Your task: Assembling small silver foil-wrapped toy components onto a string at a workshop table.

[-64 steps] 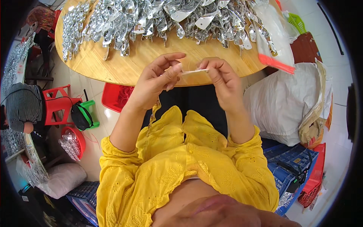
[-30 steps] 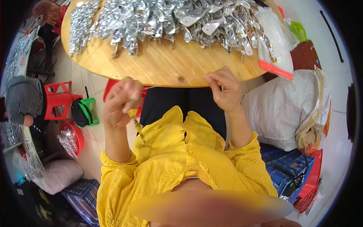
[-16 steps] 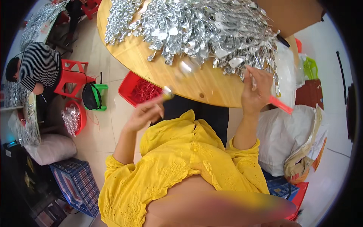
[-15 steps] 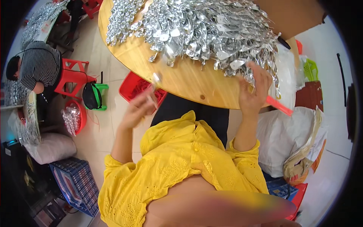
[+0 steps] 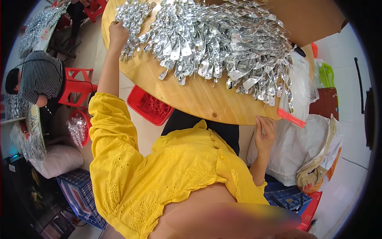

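Note:
A big heap of shiny silver foil pieces (image 5: pixel 215 44) covers the round wooden table (image 5: pixel 199 99). My left hand (image 5: pixel 118 32) is stretched far out to the heap's left end and rests on the pieces there, its fingers curled and partly hidden among them. My right hand (image 5: pixel 264 133) hangs just below the table's near edge, in front of a white sack (image 5: pixel 294 147). Its fingers are loosely bent and I see nothing in it. My yellow sleeves fill the lower middle of the view.
A red basket (image 5: pixel 149 107) sits on the floor under the table. A clear plastic bag with a red strip (image 5: pixel 296 95) hangs off the right edge. A person in a striped shirt (image 5: pixel 39 77) sits at left by a red stool (image 5: pixel 75 85). Blue crates (image 5: pixel 77 191) stand lower left.
My left hand has carried a silver piece from in front of my chest up to the heap's far left end. My right hand has dropped from the heap to below the table edge.

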{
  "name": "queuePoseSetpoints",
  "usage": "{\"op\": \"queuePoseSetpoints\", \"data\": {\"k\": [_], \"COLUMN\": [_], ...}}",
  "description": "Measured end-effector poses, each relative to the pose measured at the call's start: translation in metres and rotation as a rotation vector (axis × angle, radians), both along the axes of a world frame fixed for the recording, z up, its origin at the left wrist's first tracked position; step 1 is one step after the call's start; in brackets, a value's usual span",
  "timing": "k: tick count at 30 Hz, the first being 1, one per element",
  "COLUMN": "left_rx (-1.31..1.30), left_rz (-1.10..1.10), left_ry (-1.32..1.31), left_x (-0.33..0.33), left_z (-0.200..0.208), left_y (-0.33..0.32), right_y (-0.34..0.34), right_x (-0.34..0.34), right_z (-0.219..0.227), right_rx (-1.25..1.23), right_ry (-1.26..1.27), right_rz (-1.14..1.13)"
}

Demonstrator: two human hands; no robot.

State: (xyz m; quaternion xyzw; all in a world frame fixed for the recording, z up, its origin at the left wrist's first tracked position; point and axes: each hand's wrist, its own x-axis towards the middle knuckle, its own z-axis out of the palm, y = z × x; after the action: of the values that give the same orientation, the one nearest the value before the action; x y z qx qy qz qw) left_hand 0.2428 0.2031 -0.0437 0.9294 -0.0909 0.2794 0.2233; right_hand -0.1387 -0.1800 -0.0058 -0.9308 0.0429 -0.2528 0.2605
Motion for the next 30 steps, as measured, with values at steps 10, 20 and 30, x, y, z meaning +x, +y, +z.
{"op": "queuePoseSetpoints", "data": {"k": [10, 20, 30], "left_rx": [0.288, -0.003, 0.245], "left_rz": [0.228, -0.308, -0.665], "left_ry": [0.087, 0.044, 0.236], "left_x": [-0.015, -0.047, 0.064], "left_z": [0.012, 0.132, 0.108], "left_y": [-0.022, -0.152, -0.315], "right_y": [-0.013, -0.019, -0.027], "right_x": [0.008, 0.004, -0.024], "right_z": [0.005, 0.0, 0.0], "right_rx": [0.022, 0.087, 0.13], "right_ry": [-0.026, -0.048, -0.059], "right_rz": [-0.027, -0.008, -0.092]}}
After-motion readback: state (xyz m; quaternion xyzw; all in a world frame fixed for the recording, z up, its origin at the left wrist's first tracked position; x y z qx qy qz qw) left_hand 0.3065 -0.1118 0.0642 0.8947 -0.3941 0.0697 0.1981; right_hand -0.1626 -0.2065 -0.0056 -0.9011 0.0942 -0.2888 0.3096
